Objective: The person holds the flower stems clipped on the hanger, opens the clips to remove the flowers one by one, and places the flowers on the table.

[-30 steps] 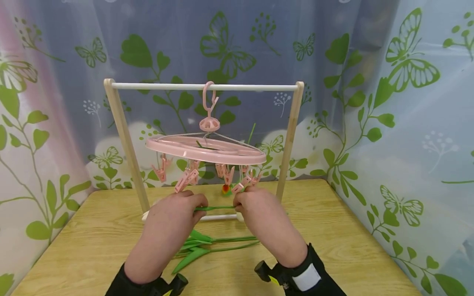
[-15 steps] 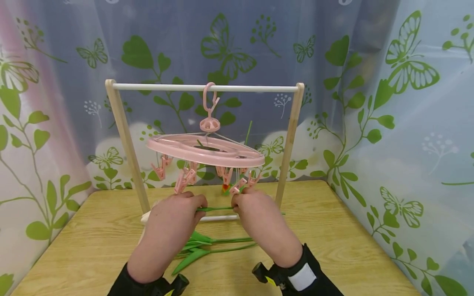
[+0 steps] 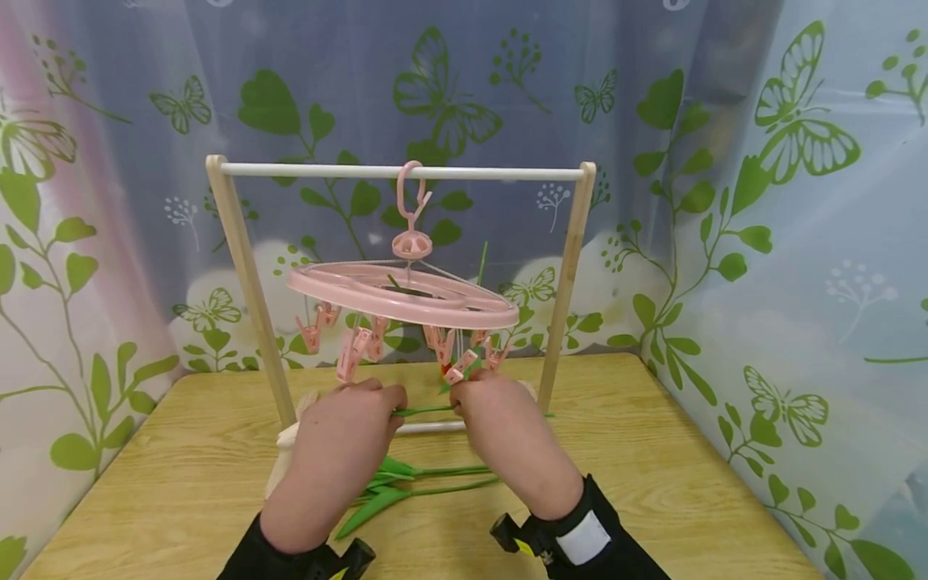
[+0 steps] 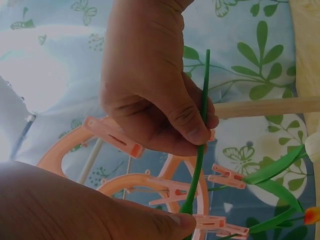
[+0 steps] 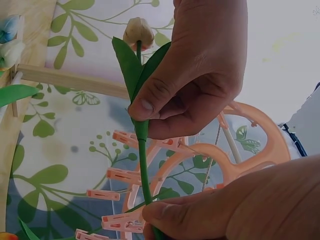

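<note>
My left hand [image 3: 344, 431] pinches an artificial tulip with a whitish bloom [image 5: 138, 33] at the base of its leaves. Farther along, my right hand [image 3: 503, 435] pinches the green stem [image 4: 197, 167], whose tail end sticks out past the fingers. The stem lies about level between both hands, just under a pink clip hanger [image 3: 406, 310]. Its clothespins [image 3: 353, 354] dangle close over my knuckles. One clothespin [image 4: 114, 137] overlaps my right hand's curled fingers in the left wrist view. A red-and-yellow tulip [image 4: 312, 216] hangs bloom down behind, its stem up in the clips.
Wooden posts [image 3: 569, 266] and a white bar [image 3: 304, 170] carry the hanger by its hook. More tulips with green leaves [image 3: 380, 503] lie on the wooden table [image 3: 689, 483] in front of the rack. Pale and blue blooms [image 5: 10, 45] show at the right wrist view's edge.
My right hand has shifted slightly left with the stem, and my left hand a little right. The hanger and its clothespins have swung a bit.
</note>
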Tool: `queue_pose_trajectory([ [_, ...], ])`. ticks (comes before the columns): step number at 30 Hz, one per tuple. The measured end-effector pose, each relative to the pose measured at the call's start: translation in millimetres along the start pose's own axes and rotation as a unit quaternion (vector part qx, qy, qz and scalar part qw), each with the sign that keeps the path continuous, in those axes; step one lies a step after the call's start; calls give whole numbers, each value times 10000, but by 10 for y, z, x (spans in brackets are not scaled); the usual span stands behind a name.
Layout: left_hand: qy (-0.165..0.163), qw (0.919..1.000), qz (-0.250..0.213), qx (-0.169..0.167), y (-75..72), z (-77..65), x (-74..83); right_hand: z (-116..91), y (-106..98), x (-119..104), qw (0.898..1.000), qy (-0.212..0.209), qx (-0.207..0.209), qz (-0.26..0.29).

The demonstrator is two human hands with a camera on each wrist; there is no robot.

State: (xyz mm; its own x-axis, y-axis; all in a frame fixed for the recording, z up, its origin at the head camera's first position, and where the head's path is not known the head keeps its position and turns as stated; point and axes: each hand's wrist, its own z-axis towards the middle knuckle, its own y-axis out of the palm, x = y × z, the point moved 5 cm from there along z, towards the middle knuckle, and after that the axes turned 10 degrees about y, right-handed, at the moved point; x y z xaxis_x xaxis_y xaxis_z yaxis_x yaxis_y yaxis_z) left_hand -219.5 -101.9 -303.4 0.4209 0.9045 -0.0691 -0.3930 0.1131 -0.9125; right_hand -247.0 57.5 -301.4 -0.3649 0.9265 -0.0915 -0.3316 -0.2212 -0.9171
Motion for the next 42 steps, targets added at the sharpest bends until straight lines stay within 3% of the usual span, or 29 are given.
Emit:
queue_pose_trajectory([
  [18, 131, 9995, 260, 145, 24, -9, -1, 19, 50, 12, 9989, 135, 255, 376],
  [42, 148, 9989, 440, 75, 140, -2, 9, 29, 131, -12, 9991, -107, 355, 218],
])
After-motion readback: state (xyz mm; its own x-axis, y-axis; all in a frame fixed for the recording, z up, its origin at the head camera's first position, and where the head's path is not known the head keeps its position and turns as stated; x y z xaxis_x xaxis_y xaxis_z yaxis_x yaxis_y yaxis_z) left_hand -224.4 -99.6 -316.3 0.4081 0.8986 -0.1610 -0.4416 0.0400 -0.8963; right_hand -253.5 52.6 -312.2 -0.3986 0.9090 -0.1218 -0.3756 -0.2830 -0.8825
